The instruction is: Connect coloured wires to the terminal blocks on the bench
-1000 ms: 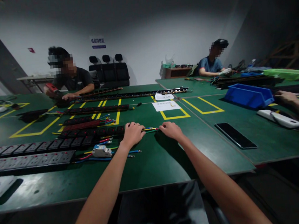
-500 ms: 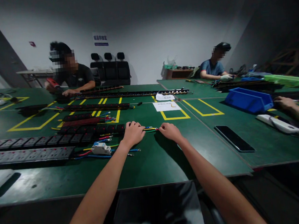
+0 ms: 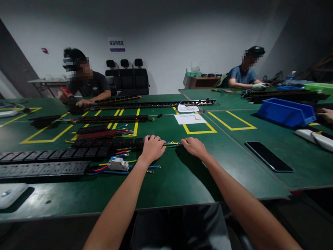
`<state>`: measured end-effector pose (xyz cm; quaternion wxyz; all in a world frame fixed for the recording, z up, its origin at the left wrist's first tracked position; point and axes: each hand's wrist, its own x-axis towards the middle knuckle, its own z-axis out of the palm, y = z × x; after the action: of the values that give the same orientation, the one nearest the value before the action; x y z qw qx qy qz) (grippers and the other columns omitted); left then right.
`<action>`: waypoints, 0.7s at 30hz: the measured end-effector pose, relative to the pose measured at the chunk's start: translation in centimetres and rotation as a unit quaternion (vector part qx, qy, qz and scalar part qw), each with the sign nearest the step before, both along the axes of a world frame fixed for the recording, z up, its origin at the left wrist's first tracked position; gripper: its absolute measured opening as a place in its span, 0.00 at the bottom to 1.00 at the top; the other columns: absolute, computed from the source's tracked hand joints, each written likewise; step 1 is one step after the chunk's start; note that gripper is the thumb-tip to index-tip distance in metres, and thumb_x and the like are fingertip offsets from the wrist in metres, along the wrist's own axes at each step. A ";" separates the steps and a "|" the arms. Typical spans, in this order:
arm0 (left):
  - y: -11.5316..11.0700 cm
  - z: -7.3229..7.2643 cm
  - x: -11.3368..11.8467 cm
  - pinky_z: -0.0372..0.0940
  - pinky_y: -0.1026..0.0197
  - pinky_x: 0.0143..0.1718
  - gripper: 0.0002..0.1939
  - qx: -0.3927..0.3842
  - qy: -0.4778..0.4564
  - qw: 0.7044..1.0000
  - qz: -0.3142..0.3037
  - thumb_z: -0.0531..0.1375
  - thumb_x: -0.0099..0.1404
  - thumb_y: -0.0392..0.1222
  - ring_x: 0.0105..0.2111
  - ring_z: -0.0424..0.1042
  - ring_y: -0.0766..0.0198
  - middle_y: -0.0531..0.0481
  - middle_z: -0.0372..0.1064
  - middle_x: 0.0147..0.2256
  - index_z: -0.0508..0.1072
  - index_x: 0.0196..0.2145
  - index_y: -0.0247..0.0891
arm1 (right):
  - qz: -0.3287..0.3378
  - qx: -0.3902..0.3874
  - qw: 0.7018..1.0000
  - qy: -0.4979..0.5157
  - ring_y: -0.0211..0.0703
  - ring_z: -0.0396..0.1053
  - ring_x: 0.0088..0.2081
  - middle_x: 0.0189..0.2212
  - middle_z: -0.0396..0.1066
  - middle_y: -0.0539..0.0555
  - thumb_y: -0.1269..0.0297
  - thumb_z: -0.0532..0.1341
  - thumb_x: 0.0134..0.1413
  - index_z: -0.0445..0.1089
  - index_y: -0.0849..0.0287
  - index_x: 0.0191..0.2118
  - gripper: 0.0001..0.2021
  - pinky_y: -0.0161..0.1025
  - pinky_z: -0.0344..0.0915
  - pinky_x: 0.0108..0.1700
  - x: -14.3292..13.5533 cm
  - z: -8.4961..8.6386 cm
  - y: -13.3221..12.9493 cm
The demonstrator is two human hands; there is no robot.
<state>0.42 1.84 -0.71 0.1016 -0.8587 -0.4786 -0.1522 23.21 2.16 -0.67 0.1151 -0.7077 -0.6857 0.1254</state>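
Observation:
A dark power strip (image 3: 127, 143) runs up to my left hand (image 3: 154, 149), whose curled fingers close around the coloured wires near its end. Yellow, green and blue wires (image 3: 171, 143) come out on the right side of that hand. My right hand (image 3: 195, 147) pinches the tip of a wire between thumb and finger; a small red spot shows there. What lies under both sets of fingers is hidden. Left of my forearm, a light grey circuit breaker (image 3: 118, 164) sits on wires from a grey power strip (image 3: 35, 170).
Long black socket strips (image 3: 48, 154) lie at left, near a white device (image 3: 5, 195). A phone (image 3: 269, 156), blue bin (image 3: 286, 112) and white power bank (image 3: 322, 140) are at right, beside another person's hand (image 3: 332, 117). Two co-workers sit across the green table (image 3: 172, 183).
The view has turned slightly left, so everything sits a little further right in the picture. Both hands keep nearly the same hold and place on the wires.

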 end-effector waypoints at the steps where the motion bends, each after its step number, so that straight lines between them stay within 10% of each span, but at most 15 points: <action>1: 0.0 0.0 0.0 0.55 0.44 0.54 0.14 0.000 0.001 1.000 0.001 0.57 0.73 0.46 0.49 0.70 0.50 0.43 0.77 0.46 0.80 0.48 0.43 | -0.003 0.000 1.000 0.001 0.54 0.75 0.42 0.42 0.78 0.64 0.51 0.45 0.69 0.78 0.58 0.40 0.26 0.38 0.58 0.36 0.0 0.0 0.0; 21: 0.4 -0.5 0.6 0.54 0.45 0.57 0.09 -0.015 -0.029 0.999 0.031 0.59 0.73 0.43 0.46 0.72 0.56 0.48 0.78 0.43 0.81 0.43 0.45 | 0.007 0.001 1.000 -0.022 0.55 0.75 0.44 0.42 0.78 0.64 0.43 0.42 0.71 0.78 0.58 0.40 0.32 0.38 0.60 0.39 0.2 -0.8 0.0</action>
<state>0.98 2.24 -1.26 0.0796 -0.8402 -0.5097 -0.1672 23.42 2.18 -1.42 0.0999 -0.7055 -0.6930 0.1097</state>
